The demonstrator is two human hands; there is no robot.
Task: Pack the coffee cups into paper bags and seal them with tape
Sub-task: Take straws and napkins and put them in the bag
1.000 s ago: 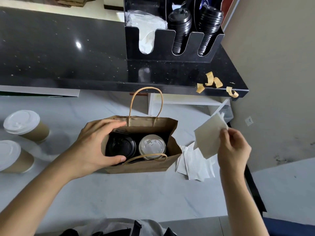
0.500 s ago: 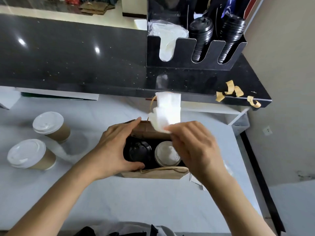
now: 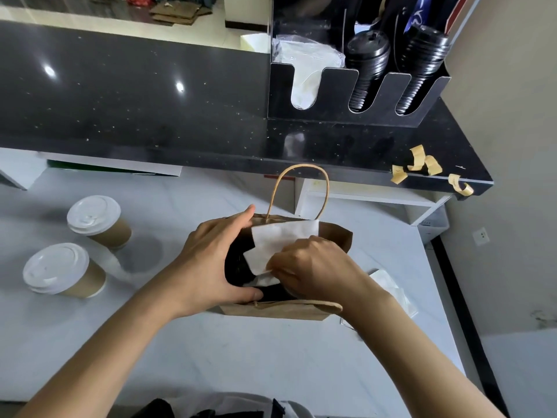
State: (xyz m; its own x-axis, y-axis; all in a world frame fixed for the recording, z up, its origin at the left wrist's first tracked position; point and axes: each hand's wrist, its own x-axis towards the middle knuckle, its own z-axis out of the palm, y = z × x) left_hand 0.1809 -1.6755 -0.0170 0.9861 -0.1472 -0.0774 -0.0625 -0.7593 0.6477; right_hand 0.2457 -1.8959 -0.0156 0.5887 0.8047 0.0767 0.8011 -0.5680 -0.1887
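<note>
At centre of frame, paper bag (image 3: pixel 334 236) upright on the worktop (image 3: pixel 241 357), mouth not yet closed, no tape on it. At left, two coffee cups (image 3: pixel 64 268) unpacked. Left hand (image 3: pixel 211 260) curled around the bag's left rim, spreading it. Right hand (image 3: pixel 313 267) pinching white napkin (image 3: pixel 280 239) into the mouth. Tape strips (image 3: pixel 428 164) at upper right, unused.

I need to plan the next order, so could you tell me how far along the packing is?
The paper bag is open; its contents are hidden. In hand: the left hand holds its mouth while the right hand tucks in a napkin. Left: two cups wait on the counter, and nothing is taped.
</note>
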